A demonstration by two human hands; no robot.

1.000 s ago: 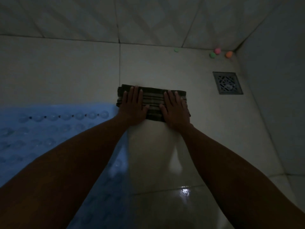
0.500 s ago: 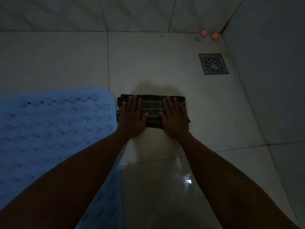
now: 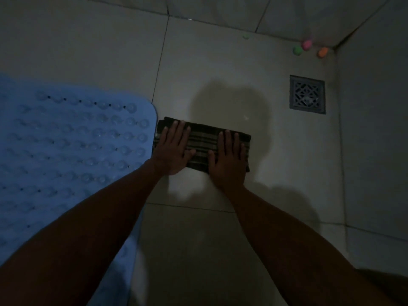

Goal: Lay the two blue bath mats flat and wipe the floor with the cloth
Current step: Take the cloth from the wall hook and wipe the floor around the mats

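we press our left hand (image 3: 174,149) and right hand (image 3: 228,161) flat, fingers straight and slightly spread, on the folded striped cloth (image 3: 202,144). the cloth lies on the tiled floor (image 3: 220,239), just beside the corner of the blue bath mat (image 3: 66,151). a floor drain (image 3: 307,94) sits well apart.

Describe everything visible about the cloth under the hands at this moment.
The cloth is a dark, woven-looking rectangle with pale plaid stripes, seemingly folded into a flat band. It lies on the tiled floor, long side across the view, its left end beside the blue mat; contact there is unclear. The left hand and right hand press flat on it, fingers straight, one near each end. The light is dim.
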